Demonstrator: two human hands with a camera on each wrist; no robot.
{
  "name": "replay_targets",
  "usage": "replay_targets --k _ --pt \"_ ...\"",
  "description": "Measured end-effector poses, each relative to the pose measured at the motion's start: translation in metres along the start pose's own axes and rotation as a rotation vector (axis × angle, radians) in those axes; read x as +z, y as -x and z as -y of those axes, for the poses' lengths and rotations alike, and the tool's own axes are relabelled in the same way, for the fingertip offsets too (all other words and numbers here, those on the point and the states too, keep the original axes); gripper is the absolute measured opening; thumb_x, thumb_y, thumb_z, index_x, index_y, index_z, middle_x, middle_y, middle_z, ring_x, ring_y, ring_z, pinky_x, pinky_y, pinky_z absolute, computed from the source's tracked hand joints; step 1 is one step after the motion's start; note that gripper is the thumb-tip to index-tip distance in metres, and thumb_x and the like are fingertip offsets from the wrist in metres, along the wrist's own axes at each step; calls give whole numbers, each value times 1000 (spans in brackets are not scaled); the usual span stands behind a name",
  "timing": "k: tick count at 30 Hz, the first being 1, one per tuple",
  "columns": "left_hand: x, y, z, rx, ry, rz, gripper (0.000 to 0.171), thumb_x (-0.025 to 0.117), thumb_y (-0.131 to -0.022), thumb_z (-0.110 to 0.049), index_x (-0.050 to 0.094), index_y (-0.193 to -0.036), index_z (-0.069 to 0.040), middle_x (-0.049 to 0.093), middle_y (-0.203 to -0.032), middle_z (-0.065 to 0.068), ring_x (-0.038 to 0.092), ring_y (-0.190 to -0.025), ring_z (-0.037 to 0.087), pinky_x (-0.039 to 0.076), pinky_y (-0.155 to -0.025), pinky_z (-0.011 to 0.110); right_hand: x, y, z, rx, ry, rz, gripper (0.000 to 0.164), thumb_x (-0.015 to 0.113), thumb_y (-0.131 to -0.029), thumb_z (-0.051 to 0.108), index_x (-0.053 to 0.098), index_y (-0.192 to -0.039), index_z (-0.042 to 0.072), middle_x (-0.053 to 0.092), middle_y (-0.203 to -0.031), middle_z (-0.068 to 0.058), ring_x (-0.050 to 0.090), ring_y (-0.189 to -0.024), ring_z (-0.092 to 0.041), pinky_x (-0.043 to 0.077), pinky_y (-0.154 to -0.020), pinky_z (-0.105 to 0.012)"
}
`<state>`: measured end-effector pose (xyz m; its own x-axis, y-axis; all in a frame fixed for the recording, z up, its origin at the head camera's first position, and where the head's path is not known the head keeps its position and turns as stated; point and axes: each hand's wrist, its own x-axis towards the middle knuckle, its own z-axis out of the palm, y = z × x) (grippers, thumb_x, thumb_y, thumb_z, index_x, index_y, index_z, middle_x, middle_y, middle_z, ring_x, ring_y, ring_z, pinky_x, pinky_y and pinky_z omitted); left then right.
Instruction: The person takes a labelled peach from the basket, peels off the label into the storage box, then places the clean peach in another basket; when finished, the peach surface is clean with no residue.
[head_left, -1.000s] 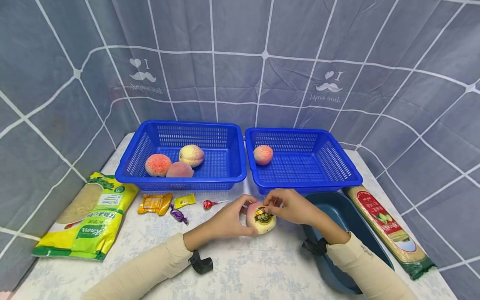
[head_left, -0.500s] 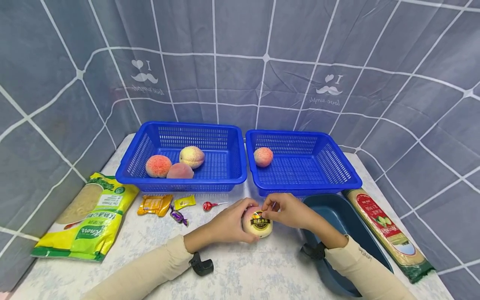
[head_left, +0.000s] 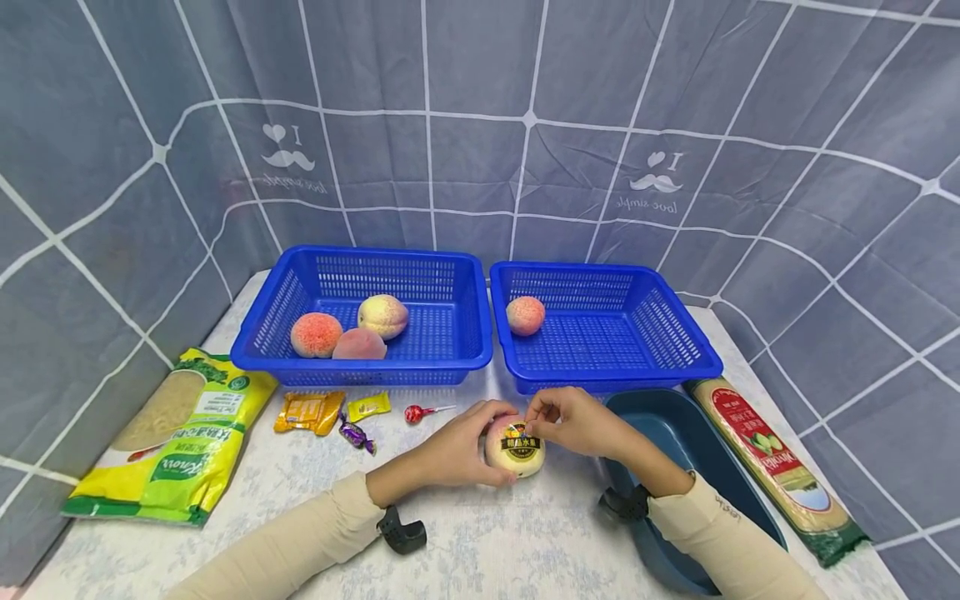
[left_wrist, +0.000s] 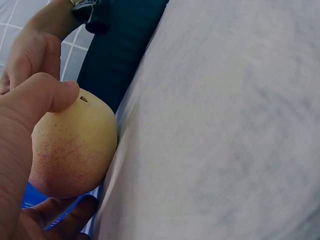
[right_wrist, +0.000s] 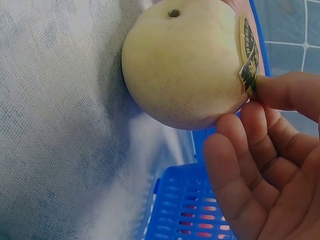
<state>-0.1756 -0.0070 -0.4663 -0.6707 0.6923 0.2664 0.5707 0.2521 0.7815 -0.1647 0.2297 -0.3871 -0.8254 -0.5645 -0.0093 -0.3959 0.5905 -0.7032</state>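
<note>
A pale yellow peach with a pink blush [head_left: 513,470] stands at the table's front middle. My left hand [head_left: 459,446] grips it from the left, with the thumb low on its near side and the fingers behind. On the peach's face is a round black-and-gold sticker [head_left: 522,445]. At the sticker's upper right edge, my right hand [head_left: 576,423] pinches with thumb and forefinger. The right wrist view shows the thumb against the sticker's edge [right_wrist: 247,65], the other fingers curled below the peach [right_wrist: 180,65]. In the left wrist view, the left thumb lies across the peach [left_wrist: 75,145].
Behind stand two blue baskets, the left [head_left: 360,375] with three peaches, the right [head_left: 615,379] with one. A dark teal bin [head_left: 660,408] lies beneath the right forearm, beside a noodle pack [head_left: 780,467]. Wrapped candies [head_left: 309,412], a lollipop [head_left: 415,413] and a yellow Knorr bag [head_left: 180,442] lie left.
The peach has shifted slightly left and turned so its sticker faces me more squarely. My right fingertips have come to the sticker's upper right edge. Over the last half second, little moves.
</note>
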Motion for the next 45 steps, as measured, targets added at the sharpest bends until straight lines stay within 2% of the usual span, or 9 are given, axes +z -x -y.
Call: replay_targets --k 4,11,18,21,24,28,32,37,45 --pt "0 1 1 15 12 1 81 92 -72 -29 49 -140 -14 55 -129 -4 55 -115 11 47 -99 32 1 0 1 -16 -12 11 12 68 -93 2 69 -87 13 63 -79 7 55 -70 -11 46 -56 -24" --pt "0 1 0 38 33 3 80 91 -72 -27 50 -139 -14 55 -130 -3 55 -117 11 46 -101 31 -2 2 8 -30 9 23 16 67 -92 1 68 -87 16 62 -79 9 57 -72 -10 46 -57 -24" --pt "-1 0 2 26 49 12 80 91 -73 -27 49 -140 -13 55 -129 -2 56 -115 12 47 -99 30 -7 12 16 -78 -13 27 15 67 -92 1 66 -87 14 62 -80 8 58 -74 -10 50 -61 -25" --pt "-1 0 3 9 62 16 79 91 -73 -27 49 -140 -15 55 -130 -3 56 -116 12 47 -99 31 -14 20 18 -74 -58 -6 15 66 -93 0 66 -88 14 63 -82 5 59 -76 -13 51 -62 -27" --pt "0 0 3 -6 73 17 79 91 -73 -25 50 -139 -15 55 -130 -4 56 -118 12 47 -100 31 -34 33 13 -60 -83 -47 14 65 -95 1 66 -89 13 64 -84 2 60 -76 -15 51 -63 -28" --pt "-1 0 1 -20 87 17 78 91 -73 -23 50 -139 -15 55 -132 -3 55 -120 12 46 -102 32 -73 59 -8 12 -74 -78 10 63 -98 1 66 -92 8 64 -85 -2 60 -76 -14 53 -66 -29" --pt "-1 -1 -1 -32 95 18 78 91 -74 -23 50 -139 -15 55 -133 -2 55 -121 13 45 -103 33 -99 85 -32 159 0 -72 9 61 -98 1 67 -93 5 62 -81 -2 56 -70 -11 50 -61 -27" --pt "-4 -1 1 -22 104 15 77 91 -74 -23 50 -139 -14 56 -132 0 55 -121 14 46 -102 34 -95 93 -56 304 80 -53 7 64 -95 0 67 -89 3 59 -73 -2 52 -60 -13 46 -51 -27" --pt "-1 -2 3 -32 131 24 79 92 -73 -23 49 -139 -15 56 -133 -1 54 -122 13 45 -103 34 -83 90 -70 379 273 -35 11 72 -90 6 66 -80 8 60 -67 2 54 -54 -12 46 -50 -29"
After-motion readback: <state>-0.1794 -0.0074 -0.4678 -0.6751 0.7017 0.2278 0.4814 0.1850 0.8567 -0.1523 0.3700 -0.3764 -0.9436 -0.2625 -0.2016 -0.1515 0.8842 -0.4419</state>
